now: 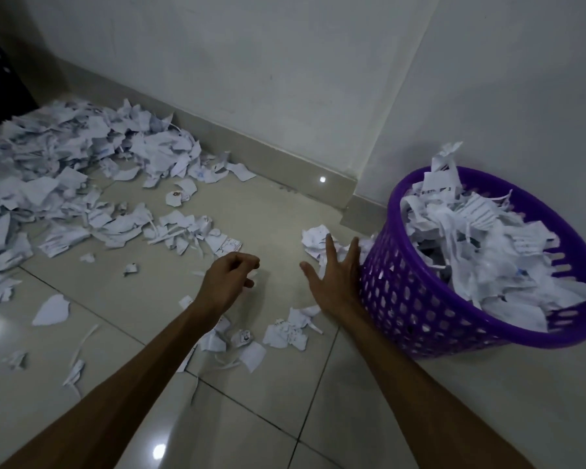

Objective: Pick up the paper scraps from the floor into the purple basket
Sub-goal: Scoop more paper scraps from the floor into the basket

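The purple basket (420,299) stands on the floor at the right, tilted toward me and heaped with white paper scraps (481,238). My right hand (335,282) is open with its fingers spread, and its outer edge lies against the basket's perforated side. A small clump of scraps (313,240) sits just beyond its fingertips. My left hand (229,279) hovers over bare tile at the centre, fingers curled in, with no paper plainly in it. A large pile of scraps (65,170) covers the floor at the left. More scraps (285,333) lie between my forearms.
A grey wall with a skirting board (268,154) runs behind the pile and meets a second wall in the corner behind the basket. A dark piece of furniture (0,79) stands at the far left. The floor is glossy beige tile (268,418).
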